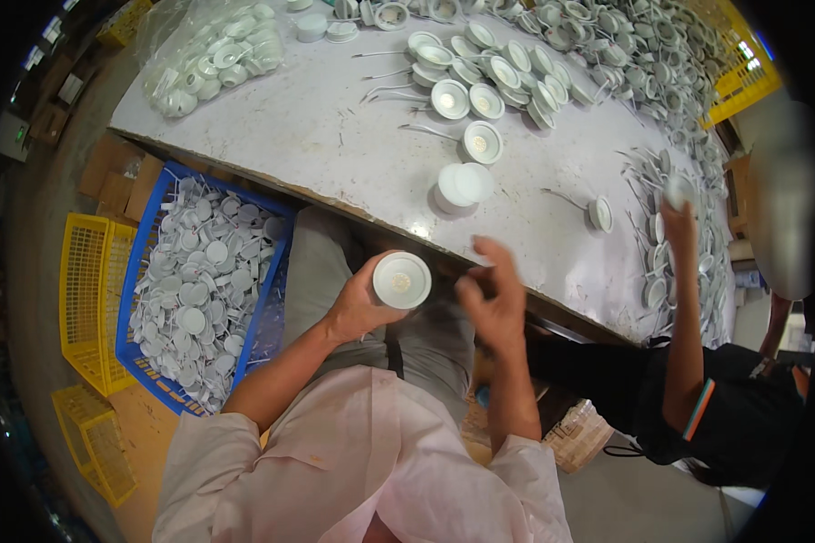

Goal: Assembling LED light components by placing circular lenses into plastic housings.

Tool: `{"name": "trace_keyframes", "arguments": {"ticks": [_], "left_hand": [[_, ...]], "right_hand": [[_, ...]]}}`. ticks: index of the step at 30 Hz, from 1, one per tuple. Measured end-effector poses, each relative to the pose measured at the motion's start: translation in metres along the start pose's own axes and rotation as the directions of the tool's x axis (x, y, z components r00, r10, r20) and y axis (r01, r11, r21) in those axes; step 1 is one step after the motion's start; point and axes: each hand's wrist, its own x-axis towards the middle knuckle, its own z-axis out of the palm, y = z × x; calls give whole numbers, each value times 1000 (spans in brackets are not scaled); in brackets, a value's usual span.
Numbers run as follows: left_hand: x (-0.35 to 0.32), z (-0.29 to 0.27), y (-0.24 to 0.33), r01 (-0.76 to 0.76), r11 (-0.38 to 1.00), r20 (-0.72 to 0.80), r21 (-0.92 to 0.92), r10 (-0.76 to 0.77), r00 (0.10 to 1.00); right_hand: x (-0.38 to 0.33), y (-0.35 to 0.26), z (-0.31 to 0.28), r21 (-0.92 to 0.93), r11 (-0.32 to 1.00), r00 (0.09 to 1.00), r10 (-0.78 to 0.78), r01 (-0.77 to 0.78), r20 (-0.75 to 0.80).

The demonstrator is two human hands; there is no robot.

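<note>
My left hand point(359, 309) grips a round white LED downlight point(402, 280) above my lap, its open face turned up with the yellowish LED board showing inside. My right hand point(496, 303) is raised at the table edge to the right of it, slightly blurred, fingers apart and nothing in them. On the table ahead lies a small pile of white round diffuser covers point(465, 187). Just beyond it sits an open downlight point(482, 143) with its wire trailing left, in front of a group of similar downlights point(502, 72). A single downlight point(600, 214) lies farther right.
A blue crate point(145, 226) full of white lamps stands at my left, beside yellow crates point(83, 299). A clear bag of white covers point(213, 68) lies at the table's far left. Lamps heap along the right, where a co-worker's hand point(679, 222) holds one.
</note>
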Motion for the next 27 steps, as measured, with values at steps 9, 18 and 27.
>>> {"name": "trace_keyframes", "arguments": {"ticks": [9,18,27], "left_hand": [[-13,-8,-25,45,994,8,100,-46,999],[-11,-11,-4,67,995,4,68,-67,998],[13,-9,-5,15,997,8,74,-16,1000]], "right_hand": [[98,46,4,209,784,773,616,-584,-153],[73,62,2,581,663,779,622,-472,-78],[23,29,12,707,557,762,646,-436,-39]]}}
